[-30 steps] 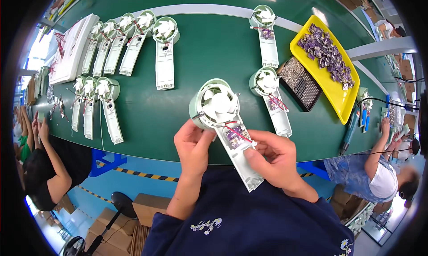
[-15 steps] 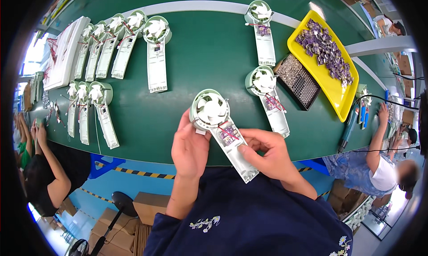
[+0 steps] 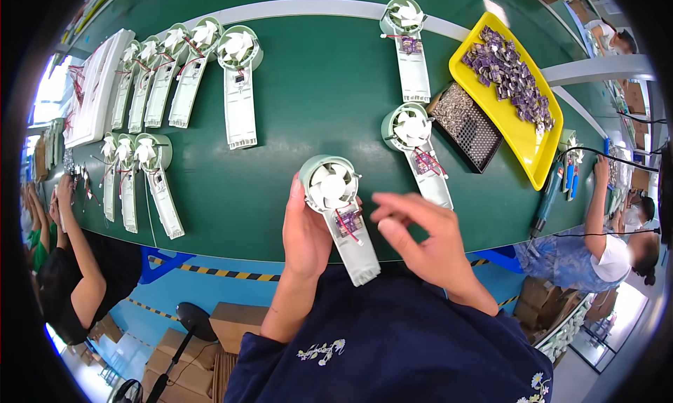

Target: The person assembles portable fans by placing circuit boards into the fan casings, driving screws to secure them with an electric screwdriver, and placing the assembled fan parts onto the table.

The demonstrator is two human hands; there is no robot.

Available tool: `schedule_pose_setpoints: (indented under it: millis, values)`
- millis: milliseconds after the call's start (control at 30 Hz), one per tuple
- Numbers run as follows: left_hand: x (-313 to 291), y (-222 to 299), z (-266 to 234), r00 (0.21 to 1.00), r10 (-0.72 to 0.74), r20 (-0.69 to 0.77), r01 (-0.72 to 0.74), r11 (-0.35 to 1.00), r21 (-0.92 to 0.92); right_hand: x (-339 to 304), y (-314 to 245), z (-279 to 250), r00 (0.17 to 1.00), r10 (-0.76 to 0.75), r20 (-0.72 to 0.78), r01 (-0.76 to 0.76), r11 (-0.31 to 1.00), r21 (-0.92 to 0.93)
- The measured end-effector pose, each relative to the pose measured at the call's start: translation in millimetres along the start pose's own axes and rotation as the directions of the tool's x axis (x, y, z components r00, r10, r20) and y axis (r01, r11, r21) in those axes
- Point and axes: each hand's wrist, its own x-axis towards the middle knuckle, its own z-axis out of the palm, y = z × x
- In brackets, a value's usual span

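My left hand (image 3: 306, 240) is closed around the pale green fan housing (image 3: 356, 257), its thumb along the side of the round head. The housing has a white impeller at the top, a purple circuit board with red wires below it, and a handle part pointing toward me. Just right of it, my right hand (image 3: 429, 240) hangs in the air with fingers apart, touching nothing. Beyond that hand lies another fan housing (image 3: 423, 157) with a purple board and red wires, and a further fan housing (image 3: 412, 66) lies behind it.
Several more fan housings (image 3: 240, 108) lie at the left, near a white foam tray (image 3: 94, 98). At the right are a black perforated box (image 3: 480, 147) of small metal parts, a yellow tray (image 3: 515, 150) of purple boards and a teal electric screwdriver (image 3: 549, 199). Co-workers sit on both sides.
My right hand has let go of the fan housing and opened beside it. The housing, still in my left hand, has turned more upright, its handle end swinging left.
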Motion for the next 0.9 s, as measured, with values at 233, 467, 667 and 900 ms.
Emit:
schedule_pose_setpoints:
  millis: [233,467,667,900]
  values:
    - [-0.8,-7.3,13.0,0.993,0.001,-0.116,-0.009,0.998,-0.068,16.7,-2.1,25.0,0.977,-0.209,-0.033,0.199,0.962,-0.189]
    - [-3.4,-10.3,21.4,0.993,0.02,-0.116,-0.028,0.997,-0.066,16.0,1.5,24.9,0.988,-0.142,-0.063,0.136,0.987,-0.088]
    - [1.6,-11.8,23.9,0.958,0.228,-0.173,-0.193,0.961,0.2,10.4,-2.8,22.7,0.99,-0.134,-0.035,0.128,0.981,-0.147]
    - [3.5,12.2,11.1,0.722,0.672,0.168,-0.338,0.13,0.932,15.2,3.0,27.6,0.984,-0.033,-0.174,0.047,0.996,0.077]
